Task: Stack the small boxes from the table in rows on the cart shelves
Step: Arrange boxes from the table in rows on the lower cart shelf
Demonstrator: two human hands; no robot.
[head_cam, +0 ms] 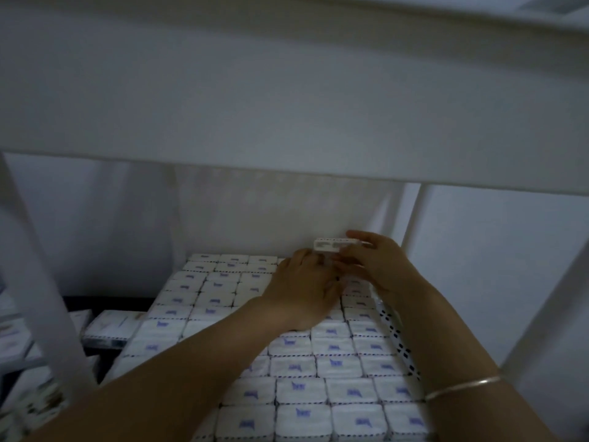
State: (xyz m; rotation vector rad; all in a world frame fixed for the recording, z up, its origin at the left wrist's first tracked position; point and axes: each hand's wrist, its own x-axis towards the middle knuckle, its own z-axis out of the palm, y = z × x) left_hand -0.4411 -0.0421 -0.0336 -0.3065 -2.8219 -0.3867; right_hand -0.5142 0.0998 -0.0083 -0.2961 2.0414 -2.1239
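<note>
Several rows of small white boxes (220,290) with blue marks fill the cart shelf, packed edge to edge. Far back on the right, my right hand (379,263) pinches one small white box (331,244) just above the back row. Beside it, my left hand (302,282) lies palm down over the stacked boxes, fingertips reaching toward the held box. Whether those fingers touch it is hidden. A thin bangle (462,389) circles my right wrist.
The white shelf above (287,129) overhangs the stack closely. White cart posts stand at left (41,282) and right (411,218). More boxes (108,328) lie lower on the left, beyond the cart. The scene is dim and slightly blurred.
</note>
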